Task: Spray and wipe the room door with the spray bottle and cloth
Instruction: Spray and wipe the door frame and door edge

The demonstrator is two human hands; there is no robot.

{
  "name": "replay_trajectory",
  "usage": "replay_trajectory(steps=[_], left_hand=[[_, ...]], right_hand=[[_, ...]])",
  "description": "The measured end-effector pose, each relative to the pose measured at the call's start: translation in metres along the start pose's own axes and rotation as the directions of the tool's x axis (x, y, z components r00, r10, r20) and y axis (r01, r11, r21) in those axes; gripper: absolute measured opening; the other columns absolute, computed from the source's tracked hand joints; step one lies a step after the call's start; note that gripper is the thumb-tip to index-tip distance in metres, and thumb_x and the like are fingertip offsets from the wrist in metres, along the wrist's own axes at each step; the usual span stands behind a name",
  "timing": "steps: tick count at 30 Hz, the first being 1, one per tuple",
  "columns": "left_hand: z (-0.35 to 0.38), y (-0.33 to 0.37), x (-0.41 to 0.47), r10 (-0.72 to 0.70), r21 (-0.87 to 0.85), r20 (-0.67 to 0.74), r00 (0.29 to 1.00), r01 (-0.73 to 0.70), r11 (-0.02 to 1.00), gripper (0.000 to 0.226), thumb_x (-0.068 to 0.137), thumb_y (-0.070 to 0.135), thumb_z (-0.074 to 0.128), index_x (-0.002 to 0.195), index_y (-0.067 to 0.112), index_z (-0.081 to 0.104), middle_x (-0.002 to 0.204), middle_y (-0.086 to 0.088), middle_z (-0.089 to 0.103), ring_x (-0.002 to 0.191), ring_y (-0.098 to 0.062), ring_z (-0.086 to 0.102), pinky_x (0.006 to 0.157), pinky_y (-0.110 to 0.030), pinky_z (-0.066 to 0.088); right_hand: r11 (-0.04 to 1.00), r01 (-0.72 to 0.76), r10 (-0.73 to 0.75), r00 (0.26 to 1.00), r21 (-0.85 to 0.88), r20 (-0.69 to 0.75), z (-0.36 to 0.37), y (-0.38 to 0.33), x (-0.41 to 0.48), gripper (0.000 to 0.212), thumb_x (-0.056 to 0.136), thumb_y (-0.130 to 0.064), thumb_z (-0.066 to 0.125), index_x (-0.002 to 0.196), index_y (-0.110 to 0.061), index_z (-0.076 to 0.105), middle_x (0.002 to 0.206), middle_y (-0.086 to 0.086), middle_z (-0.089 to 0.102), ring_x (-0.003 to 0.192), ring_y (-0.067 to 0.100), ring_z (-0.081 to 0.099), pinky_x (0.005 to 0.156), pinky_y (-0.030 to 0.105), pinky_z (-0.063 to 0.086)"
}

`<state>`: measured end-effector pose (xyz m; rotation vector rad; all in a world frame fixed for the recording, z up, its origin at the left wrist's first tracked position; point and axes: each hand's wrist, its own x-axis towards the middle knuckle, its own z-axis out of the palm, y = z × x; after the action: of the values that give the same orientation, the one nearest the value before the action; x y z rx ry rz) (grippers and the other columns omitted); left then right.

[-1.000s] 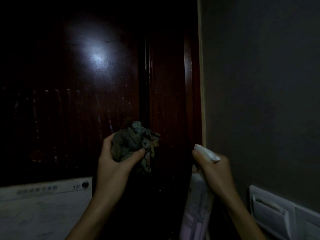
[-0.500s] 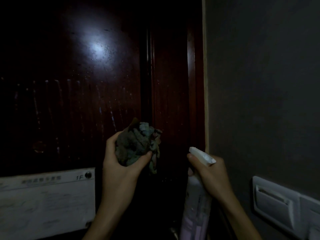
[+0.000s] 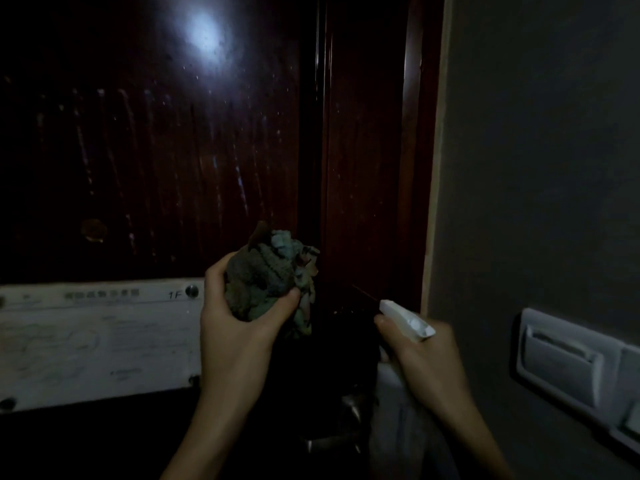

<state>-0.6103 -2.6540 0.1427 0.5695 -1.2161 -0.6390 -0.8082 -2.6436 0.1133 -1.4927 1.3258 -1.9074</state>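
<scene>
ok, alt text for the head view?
A person's left hand grips a crumpled cloth and the right hand holds a white spray bottle before a dark wooden door streaked with drips. A pale 1F notice is on the door.

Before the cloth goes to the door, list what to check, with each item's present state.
1. Cloth grip: ok, the left hand holds the cloth.
2. Cloth opened flat for wiping: not ok, it is bunched in a ball.
3. Surface wetted: ok, drip streaks run down the door.
4. Bottle secure: ok, the right hand grips the spray bottle.
5. Finger off the trigger: cannot tell, hidden behind the hand.
6. Cloth already touching the door: cannot tell in this dim view.
</scene>
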Motion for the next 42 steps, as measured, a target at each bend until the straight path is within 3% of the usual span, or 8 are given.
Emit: replay_trajectory(steps=[5,11,15,18,25,31,37,42], left_hand=[[-0.004,-0.018,-0.021,-0.083,-0.012,-0.047,0.995,0.082,0.997,0.058,0.075,0.018,0.08,0.122,0.037,0.053,0.111,0.013,0.067,0.1,-0.001,0.066,0.082,-0.025,0.055],[-0.007,-0.027,-0.033,-0.104,-0.009,-0.131,0.986,0.103,0.995,0.061,0.074,0.011,0.08,0.124,0.032,0.052,0.113,0.013,0.065,0.1,0.002,0.064,0.078,-0.014,0.055],[-0.006,-0.031,-0.031,-0.103,0.006,-0.147,0.984,0.105,0.994,0.066,0.071,0.01,0.081,0.127,0.027,0.052,0.116,0.008,0.065,0.106,-0.004,0.063,0.088,-0.026,0.054],[-0.004,-0.032,-0.028,-0.095,0.021,-0.145,0.985,0.099,0.995,0.066,0.071,0.011,0.082,0.128,0.026,0.051,0.116,0.009,0.064,0.104,0.0,0.062,0.084,-0.017,0.054],[0.0,-0.033,-0.022,-0.094,0.018,-0.127,0.987,0.097,0.995,0.065,0.071,0.01,0.081,0.126,0.028,0.051,0.116,0.008,0.064,0.105,-0.002,0.063,0.088,-0.024,0.055],[0.003,-0.033,-0.021,-0.081,0.032,-0.114,0.99,0.085,0.996,0.064,0.072,0.008,0.081,0.126,0.026,0.051,0.115,0.009,0.063,0.105,0.0,0.062,0.086,-0.016,0.053],[0.002,-0.03,-0.023,-0.107,0.018,-0.103,0.989,0.109,0.994,0.062,0.073,0.006,0.08,0.123,0.029,0.051,0.113,0.012,0.062,0.101,0.007,0.061,0.08,-0.011,0.053],[-0.004,-0.026,-0.025,-0.121,0.02,-0.105,0.987,0.124,0.992,0.063,0.074,0.01,0.08,0.126,0.029,0.05,0.116,0.011,0.063,0.105,0.0,0.062,0.085,-0.021,0.054]], right_hand=[[0.986,-0.037,0.039,0.999,-0.16,0.009,0.007,0.021,-0.025,0.033,0.089,-0.032,0.065,0.064,-0.013,0.068,0.061,0.008,0.069,0.06,0.019,0.067,0.067,0.041,0.053],[0.983,-0.068,0.061,0.997,-0.169,-0.047,0.017,0.025,-0.038,0.029,0.086,-0.025,0.067,0.063,-0.008,0.063,0.06,0.01,0.065,0.058,0.023,0.066,0.062,0.047,0.052],[0.977,-0.082,0.077,0.996,-0.195,-0.034,0.016,0.022,-0.035,0.029,0.086,-0.035,0.065,0.066,-0.015,0.066,0.063,0.006,0.07,0.061,0.021,0.068,0.065,0.046,0.056],[0.959,-0.054,0.048,0.998,-0.279,-0.032,0.016,0.022,-0.031,0.034,0.08,-0.049,0.059,0.067,-0.018,0.064,0.062,0.003,0.066,0.061,0.018,0.067,0.064,0.047,0.056],[0.95,-0.082,0.049,0.992,-0.301,-0.116,0.005,0.022,-0.021,0.029,0.083,-0.04,0.061,0.069,-0.015,0.066,0.061,0.003,0.068,0.063,0.018,0.068,0.067,0.043,0.056],[0.974,-0.146,0.126,0.985,-0.172,-0.122,-0.002,0.018,-0.021,0.026,0.087,-0.025,0.067,0.062,-0.018,0.064,0.064,0.009,0.072,0.067,0.023,0.071,0.072,0.045,0.056],[0.974,-0.096,0.083,0.994,-0.203,-0.071,0.0,0.019,-0.023,0.028,0.088,-0.021,0.065,0.066,-0.004,0.064,0.063,0.014,0.066,0.064,0.029,0.066,0.07,0.053,0.054],[0.984,-0.106,0.098,0.993,-0.142,-0.066,0.004,0.017,-0.027,0.026,0.088,-0.024,0.068,0.069,-0.005,0.07,0.065,0.01,0.071,0.065,0.021,0.07,0.069,0.042,0.056]])
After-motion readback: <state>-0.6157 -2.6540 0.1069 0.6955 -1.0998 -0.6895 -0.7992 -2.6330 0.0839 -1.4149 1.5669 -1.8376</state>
